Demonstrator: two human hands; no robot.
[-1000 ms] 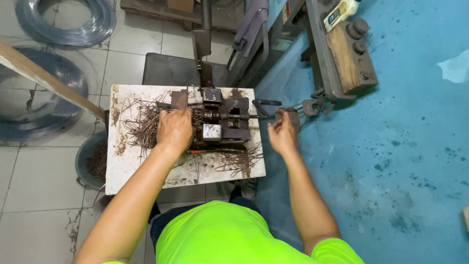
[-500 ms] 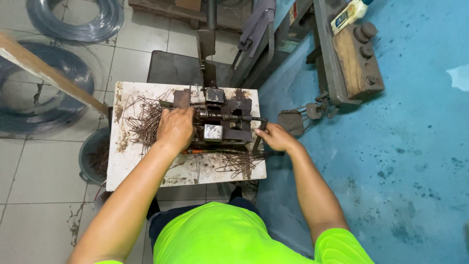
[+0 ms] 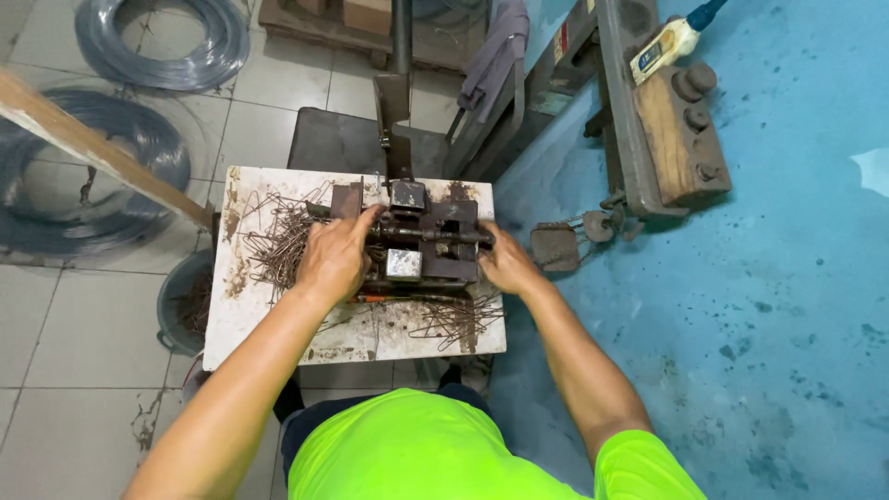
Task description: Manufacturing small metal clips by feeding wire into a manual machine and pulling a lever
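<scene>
Clearly both hands sit right on the rusty bending jig (image 3: 421,245), which stands in the middle of the small white worktable (image 3: 278,338). The left hand (image 3: 335,257) lies on the jig's left side, fingers curled over its top edge, just beside the heap of bent wire pieces (image 3: 278,243). The right hand (image 3: 505,266) presses against the jig's right end, near the horizontal rod (image 3: 435,234); whether its fingers grip something there I cannot tell, as the block hides them. Fingertips this close to moving steel parts could get pinched if the rod swings or slides. Loose wire ends in the second pile (image 3: 456,319) at the table's front edge could scratch a wrist or slip to the floor, and a shove could scatter more.
</scene>
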